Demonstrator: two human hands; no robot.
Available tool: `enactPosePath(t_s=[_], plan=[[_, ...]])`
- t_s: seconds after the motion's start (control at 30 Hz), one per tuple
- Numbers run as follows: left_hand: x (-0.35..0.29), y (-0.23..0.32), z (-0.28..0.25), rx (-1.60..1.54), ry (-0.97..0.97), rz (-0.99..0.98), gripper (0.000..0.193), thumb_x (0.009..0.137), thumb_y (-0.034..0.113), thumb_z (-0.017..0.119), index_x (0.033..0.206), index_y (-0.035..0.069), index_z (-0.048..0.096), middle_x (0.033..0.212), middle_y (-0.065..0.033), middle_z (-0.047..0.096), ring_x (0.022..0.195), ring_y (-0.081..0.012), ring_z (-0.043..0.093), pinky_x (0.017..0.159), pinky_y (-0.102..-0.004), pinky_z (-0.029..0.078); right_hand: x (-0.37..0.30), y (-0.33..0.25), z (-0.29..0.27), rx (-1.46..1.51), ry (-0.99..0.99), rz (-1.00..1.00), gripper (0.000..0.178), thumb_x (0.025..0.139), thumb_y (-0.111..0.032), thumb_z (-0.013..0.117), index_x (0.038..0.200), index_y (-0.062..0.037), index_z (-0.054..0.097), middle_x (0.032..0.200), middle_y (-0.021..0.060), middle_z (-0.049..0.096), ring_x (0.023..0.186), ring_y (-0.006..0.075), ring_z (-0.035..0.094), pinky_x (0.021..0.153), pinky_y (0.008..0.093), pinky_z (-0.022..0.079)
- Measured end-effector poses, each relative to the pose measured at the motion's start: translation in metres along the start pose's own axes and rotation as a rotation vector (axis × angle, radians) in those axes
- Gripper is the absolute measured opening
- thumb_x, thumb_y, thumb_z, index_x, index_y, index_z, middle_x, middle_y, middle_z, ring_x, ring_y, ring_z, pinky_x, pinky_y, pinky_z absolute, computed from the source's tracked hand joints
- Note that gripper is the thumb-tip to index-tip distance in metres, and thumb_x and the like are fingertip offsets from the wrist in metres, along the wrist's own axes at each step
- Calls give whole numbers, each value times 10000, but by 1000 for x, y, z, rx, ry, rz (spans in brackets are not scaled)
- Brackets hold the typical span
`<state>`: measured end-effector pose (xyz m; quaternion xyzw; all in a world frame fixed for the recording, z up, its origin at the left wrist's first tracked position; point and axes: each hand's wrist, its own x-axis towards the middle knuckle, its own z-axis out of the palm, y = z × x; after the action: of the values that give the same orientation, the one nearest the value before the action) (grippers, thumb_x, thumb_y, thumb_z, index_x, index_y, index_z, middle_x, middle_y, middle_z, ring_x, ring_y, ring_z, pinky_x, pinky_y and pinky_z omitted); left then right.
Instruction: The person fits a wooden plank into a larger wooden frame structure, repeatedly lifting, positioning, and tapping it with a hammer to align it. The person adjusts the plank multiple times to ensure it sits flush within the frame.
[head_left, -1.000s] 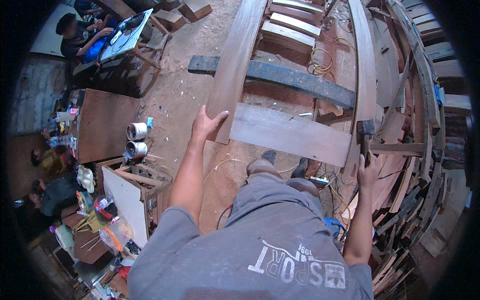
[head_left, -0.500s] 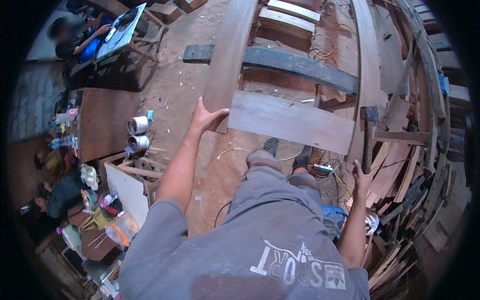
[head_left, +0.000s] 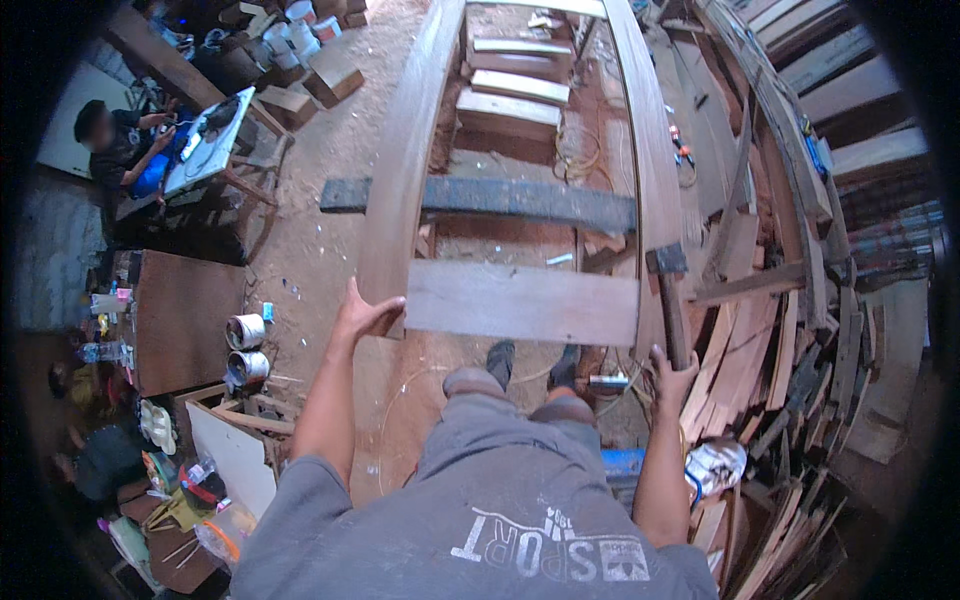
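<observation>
A long wooden frame (head_left: 392,200) stretches away in front of me, its two side boards joined at the near end by a wide, pale crosspiece (head_left: 520,300). My left hand (head_left: 362,318) grips the near end of the left side board, the thumb lying over its face and the other fingers partly hidden. At the right side board's near end, my right hand (head_left: 672,382) is closed round the lower handle of a hammer (head_left: 672,305). The dark hammer head points away from me, beside that board. A dark, worn beam (head_left: 520,203) runs crosswise under the frame.
Stacked wood blocks (head_left: 515,105) lie within the frame's span. Timber offcuts (head_left: 790,500) crowd the right side. Two paint-stained cans (head_left: 247,350) stand on the floor at left, near a brown panel (head_left: 190,320). Another person (head_left: 125,150) sits at a table at far left.
The view has tilted farther up, so the frame and both hands appear lower and more to the left. Both hands keep their places at the frame's near end; the hammer remains in my right.
</observation>
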<state>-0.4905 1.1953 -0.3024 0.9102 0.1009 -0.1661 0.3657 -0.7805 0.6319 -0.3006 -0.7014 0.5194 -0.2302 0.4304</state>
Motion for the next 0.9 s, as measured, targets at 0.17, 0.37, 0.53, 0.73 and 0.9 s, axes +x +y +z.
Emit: enactPosePath(t_s=[0.17,0.37,0.53,0.73,0.9], plan=[[-5,9,1,-48,13,-35,1241,541,569,1019,1450,-30,421,1397,-297,624,1312,-398,624,1097,-474,512,2,1,-6,62,-153,203,996,797,-277,957,1524,10,341,1207,164,625,956,215,672,809,356,587],[-12,21,-7,44,0,-37,1242,538,547,1025,1441,-50,417,1381,-301,632,1306,-395,630,1088,-467,519,19,37,-8,-191,-61,-113,980,784,-328,960,1507,-2,383,1177,161,633,963,228,665,781,359,580],[-22,34,-9,13,32,-56,1240,513,543,1033,1412,-66,435,1383,-300,630,1307,-394,629,1087,-464,520,31,51,-6,-263,-32,-250,936,772,-329,965,1473,-4,436,1146,162,636,824,194,666,572,303,544],[-7,22,-7,14,-18,20,1190,501,477,1052,1376,-52,442,1349,-280,648,1263,-386,653,1071,-455,531,34,34,-17,-279,-204,-175,686,789,-310,959,1262,-19,556,858,57,652,619,133,606,487,288,490],[0,5,1,-62,-23,-61,1218,494,455,1058,1403,-52,424,1338,-270,650,1275,-370,642,1086,-451,524,26,21,-18,-209,-235,-156,639,813,-317,940,1231,-2,574,858,33,641,703,123,617,596,279,522]])
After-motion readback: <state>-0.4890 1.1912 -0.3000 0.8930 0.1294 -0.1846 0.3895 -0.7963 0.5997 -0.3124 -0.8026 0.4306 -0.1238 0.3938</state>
